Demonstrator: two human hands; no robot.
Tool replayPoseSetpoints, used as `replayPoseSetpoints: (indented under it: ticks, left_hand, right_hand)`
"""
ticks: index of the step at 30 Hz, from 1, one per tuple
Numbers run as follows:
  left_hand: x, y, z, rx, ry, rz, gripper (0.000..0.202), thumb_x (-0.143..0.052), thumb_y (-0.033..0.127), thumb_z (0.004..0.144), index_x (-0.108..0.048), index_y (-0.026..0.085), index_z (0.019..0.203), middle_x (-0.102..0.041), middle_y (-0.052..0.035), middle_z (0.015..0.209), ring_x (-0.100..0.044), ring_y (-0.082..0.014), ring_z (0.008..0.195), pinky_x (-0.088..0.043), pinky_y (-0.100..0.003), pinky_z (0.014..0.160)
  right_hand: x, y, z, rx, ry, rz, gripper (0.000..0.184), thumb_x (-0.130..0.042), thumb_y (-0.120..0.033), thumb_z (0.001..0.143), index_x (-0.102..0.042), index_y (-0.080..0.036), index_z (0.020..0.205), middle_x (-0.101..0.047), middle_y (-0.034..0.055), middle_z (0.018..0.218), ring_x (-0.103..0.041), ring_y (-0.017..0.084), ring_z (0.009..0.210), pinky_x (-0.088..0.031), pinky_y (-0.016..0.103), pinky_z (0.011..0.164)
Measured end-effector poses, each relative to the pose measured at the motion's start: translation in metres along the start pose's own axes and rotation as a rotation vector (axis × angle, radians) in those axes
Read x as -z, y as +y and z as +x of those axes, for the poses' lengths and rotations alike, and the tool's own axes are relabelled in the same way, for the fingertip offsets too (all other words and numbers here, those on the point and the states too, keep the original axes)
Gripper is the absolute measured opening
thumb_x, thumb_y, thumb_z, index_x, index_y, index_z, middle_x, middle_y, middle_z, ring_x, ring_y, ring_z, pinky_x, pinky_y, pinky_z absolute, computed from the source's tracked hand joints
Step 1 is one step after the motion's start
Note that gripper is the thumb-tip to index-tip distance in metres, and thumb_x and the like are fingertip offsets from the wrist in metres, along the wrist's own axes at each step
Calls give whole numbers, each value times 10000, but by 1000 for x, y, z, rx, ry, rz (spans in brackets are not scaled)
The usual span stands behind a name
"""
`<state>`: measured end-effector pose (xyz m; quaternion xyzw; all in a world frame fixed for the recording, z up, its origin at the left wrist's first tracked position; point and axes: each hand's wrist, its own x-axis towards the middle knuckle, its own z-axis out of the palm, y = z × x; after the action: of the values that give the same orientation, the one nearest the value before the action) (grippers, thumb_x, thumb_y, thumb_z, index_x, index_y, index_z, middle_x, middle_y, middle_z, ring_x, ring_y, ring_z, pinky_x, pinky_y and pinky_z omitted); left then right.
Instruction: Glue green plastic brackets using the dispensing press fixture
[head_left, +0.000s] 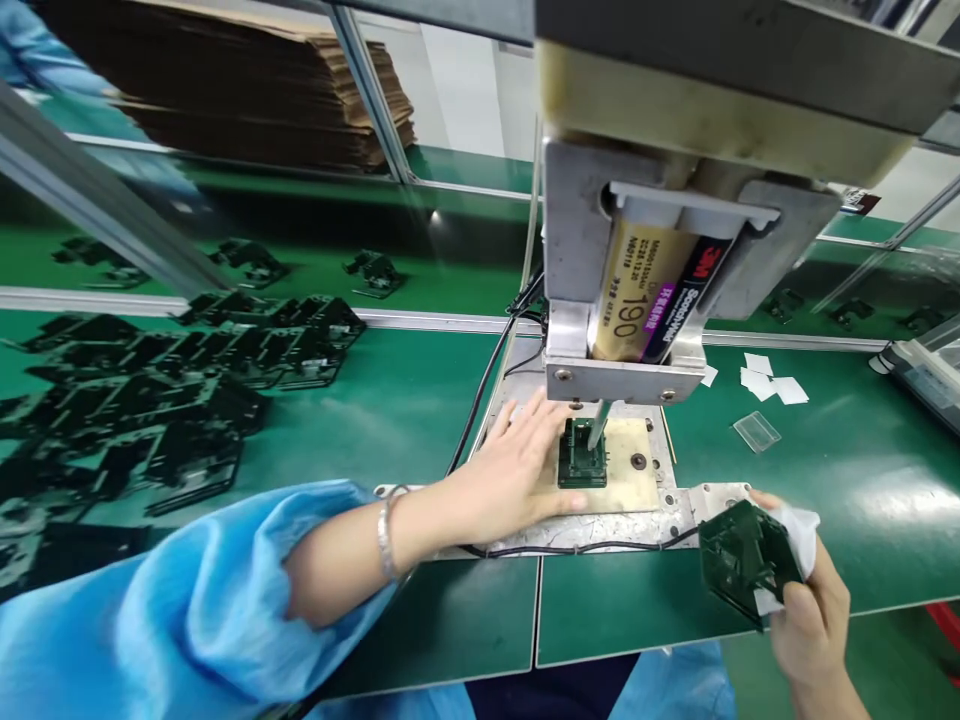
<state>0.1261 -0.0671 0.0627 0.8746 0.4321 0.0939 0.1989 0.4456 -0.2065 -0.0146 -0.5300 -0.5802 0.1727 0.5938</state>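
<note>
My left hand lies with its fingers stretched out at the left side of a small dark green part, its thumb along the near edge. Whether the fingers touch the part I cannot tell. The part sits on a cream-coloured fixture plate, and a nozzle from the adhesive cartridge reaches down to it. At the lower right, my right hand grips a dark green plastic part, tilted in the air, together with a white cloth.
Dark green plastic parts cover the left of the green table. Paper pieces and a small clear plate lie at the right. The metal dispenser head hangs overhead. A black cable crosses the fixture's front.
</note>
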Motion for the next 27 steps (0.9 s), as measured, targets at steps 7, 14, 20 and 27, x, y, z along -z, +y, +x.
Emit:
replayPoseSetpoints:
  ticks: [7, 14, 20, 27]
  left_hand:
    - [-27, -37, -105, 3, 434, 378, 687, -503, 445, 975, -261, 152, 1547, -502, -187, 1465, -349, -374, 1442, -190, -547, 1209]
    - [-48, -26, -139, 82, 519, 455, 792, -592, 377, 913, -223, 131, 1570, -511, -193, 1457, -434, -389, 1386, -286, -511, 1182]
    - [-39, -12, -140, 6, 564, 215, 619, -624, 230, 899, -401, 191, 1475, -564, -147, 1417, -420, -334, 1409, -258, -491, 1215]
    - [-37, 36, -107, -143, 172, -771, 839, -814, 489, 767, -410, 301, 1478, -516, -126, 1465, -539, -321, 1307, -462, -415, 1101]
  right_hand:
    - [3, 11, -22, 198, -159, -346, 686, -389, -636, 1009, -464, -142, 1479, -532, 197, 1353, -563, 468, 1144, -506, 496, 839]
    - [20, 0, -10, 373, -193, -757, 635, -372, -548, 1044, -359, -165, 1550, -647, 166, 1058, -661, 328, 670, -472, 353, 481]
    - [-14, -24, -6, 406, -303, -530, 652, -406, -600, 1022, -444, -116, 1458, -591, 199, 1191, -646, 400, 954, -530, 420, 703]
    - [-107, -95, -5, 258, -259, -138, 924, -439, -917, 837, -508, -105, 1272, -578, 182, 1052, -627, 387, 933, -524, 481, 802]
